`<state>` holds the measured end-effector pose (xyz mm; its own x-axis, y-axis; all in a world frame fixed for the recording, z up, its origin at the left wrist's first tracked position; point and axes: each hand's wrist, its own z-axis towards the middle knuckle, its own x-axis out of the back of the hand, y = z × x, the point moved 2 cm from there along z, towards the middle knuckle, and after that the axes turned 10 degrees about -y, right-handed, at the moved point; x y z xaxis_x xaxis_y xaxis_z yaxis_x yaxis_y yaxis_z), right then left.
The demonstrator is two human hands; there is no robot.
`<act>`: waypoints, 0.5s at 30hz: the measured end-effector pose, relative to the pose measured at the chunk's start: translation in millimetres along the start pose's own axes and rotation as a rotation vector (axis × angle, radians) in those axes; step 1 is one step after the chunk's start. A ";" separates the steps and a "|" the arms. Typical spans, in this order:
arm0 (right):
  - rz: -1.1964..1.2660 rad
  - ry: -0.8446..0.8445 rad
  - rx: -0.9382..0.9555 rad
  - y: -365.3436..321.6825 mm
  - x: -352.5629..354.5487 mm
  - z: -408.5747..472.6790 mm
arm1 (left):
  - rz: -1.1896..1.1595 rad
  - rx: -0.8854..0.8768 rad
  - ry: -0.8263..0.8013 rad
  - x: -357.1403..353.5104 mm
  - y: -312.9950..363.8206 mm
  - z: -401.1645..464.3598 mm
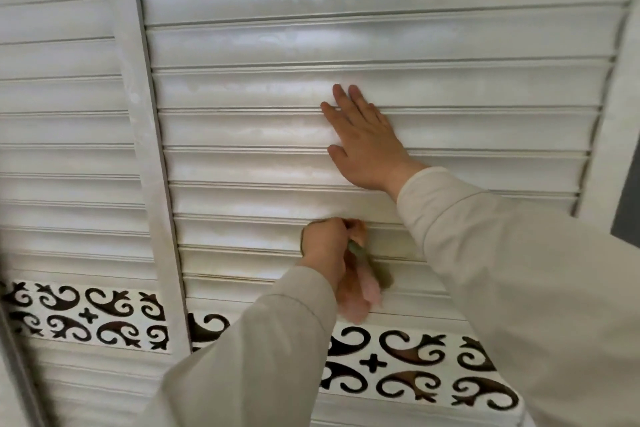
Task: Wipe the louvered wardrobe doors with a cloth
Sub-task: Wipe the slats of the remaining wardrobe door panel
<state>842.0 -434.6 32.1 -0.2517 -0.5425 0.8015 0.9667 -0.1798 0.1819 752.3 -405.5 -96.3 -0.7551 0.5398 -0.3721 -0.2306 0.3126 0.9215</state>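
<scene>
A white louvered wardrobe door (242, 135) fills the view, its slats streaked with damp patches. My right hand (363, 139) lies flat against the slats in the middle, fingers straight and pointing up. Below it my left hand (325, 243) grips a bunched cloth (360, 284), pink with a green part, and holds it against a lower slat. The cloth hangs down from my fist and looks blurred. Both arms wear pale beige sleeves.
A second louvered door (59, 149) stands to the left, separated by a vertical white stile (145, 135). A band of dark scroll-pattern cutouts (415, 367) runs across both doors below the slats. A grey wall strip (628, 184) shows at the right edge.
</scene>
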 end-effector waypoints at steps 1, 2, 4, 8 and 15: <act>0.027 0.018 0.014 6.6 0.0 -8.3 | 0.051 -0.024 0.037 2.0 0.7 4.4; 0.054 0.038 0.022 12.6 -2.0 -18.6 | 0.062 -0.041 0.078 6.9 1.3 6.4; 0.070 0.078 -0.009 33.2 -6.8 -47.7 | 0.072 -0.067 0.154 16.2 5.8 2.9; 0.046 0.217 -0.178 85.2 -10.7 -102.7 | 0.094 -0.072 0.257 33.0 14.6 -6.8; 0.174 0.428 -0.886 172.3 9.0 -184.0 | 0.039 -0.063 0.229 17.7 4.4 -3.9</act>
<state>997.9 -621.5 -34.2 -0.2734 -0.8383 0.4717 0.6530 -0.5218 -0.5488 735.4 -397.6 -98.4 -0.8818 0.3572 -0.3080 -0.2313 0.2415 0.9424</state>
